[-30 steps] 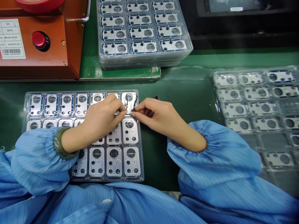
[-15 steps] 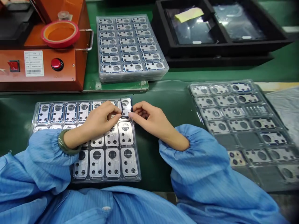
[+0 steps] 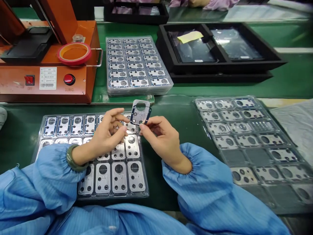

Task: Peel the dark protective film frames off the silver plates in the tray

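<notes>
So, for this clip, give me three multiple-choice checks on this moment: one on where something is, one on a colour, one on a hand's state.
1. Where is the metal plate in the right hand?
A) Lying in the black case
B) Raised above the far edge of the near tray
C) Resting on the orange machine

2. What colour is the machine's round button?
A) Green
B) Blue
C) Red

3. What state is the left hand in?
A) Gripping the plate
B) Open, fingers spread, not touching the plate
C) Pressing the button

1: B, the right hand's fingers hold it up there.
2: C, its cap shows red.
3: B, a gap separates the fingertips from the plate.
</notes>
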A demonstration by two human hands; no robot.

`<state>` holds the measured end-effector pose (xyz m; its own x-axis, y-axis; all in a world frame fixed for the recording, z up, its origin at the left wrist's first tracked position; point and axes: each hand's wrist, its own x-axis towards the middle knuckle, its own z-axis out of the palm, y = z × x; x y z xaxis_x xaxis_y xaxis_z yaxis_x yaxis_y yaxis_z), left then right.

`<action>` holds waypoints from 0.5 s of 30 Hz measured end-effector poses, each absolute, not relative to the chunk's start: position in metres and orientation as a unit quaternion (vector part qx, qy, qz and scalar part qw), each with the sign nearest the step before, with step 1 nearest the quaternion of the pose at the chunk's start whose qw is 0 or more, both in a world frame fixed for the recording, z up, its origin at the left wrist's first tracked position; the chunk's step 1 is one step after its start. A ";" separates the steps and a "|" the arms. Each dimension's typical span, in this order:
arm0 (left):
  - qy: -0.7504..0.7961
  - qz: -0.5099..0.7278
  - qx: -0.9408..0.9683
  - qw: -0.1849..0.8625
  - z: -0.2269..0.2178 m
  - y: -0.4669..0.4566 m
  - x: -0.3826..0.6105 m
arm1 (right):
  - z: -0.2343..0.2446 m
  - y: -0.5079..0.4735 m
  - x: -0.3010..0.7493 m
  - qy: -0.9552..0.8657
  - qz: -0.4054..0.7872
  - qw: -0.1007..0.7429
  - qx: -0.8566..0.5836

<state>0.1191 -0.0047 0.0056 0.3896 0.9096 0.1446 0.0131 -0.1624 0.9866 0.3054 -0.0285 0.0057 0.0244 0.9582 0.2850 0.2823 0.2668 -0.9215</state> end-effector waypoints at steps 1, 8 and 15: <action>0.361 0.421 0.611 0.564 0.007 -0.004 0.120 | 0.006 -0.029 0.305 -0.613 0.336 0.506 -0.505; 0.352 0.412 0.543 0.641 0.013 -0.001 0.124 | 0.005 -0.031 0.304 -0.638 0.338 0.479 -0.499; 0.350 0.410 0.586 0.605 0.010 -0.004 0.123 | 0.003 -0.032 0.304 -0.664 0.318 0.472 -0.485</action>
<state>0.1233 -0.0044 0.0096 0.4186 0.9063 0.0576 -0.0856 -0.0238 0.9960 0.3035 -0.0316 0.0035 -0.0851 0.9442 0.3182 0.3440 0.3275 -0.8800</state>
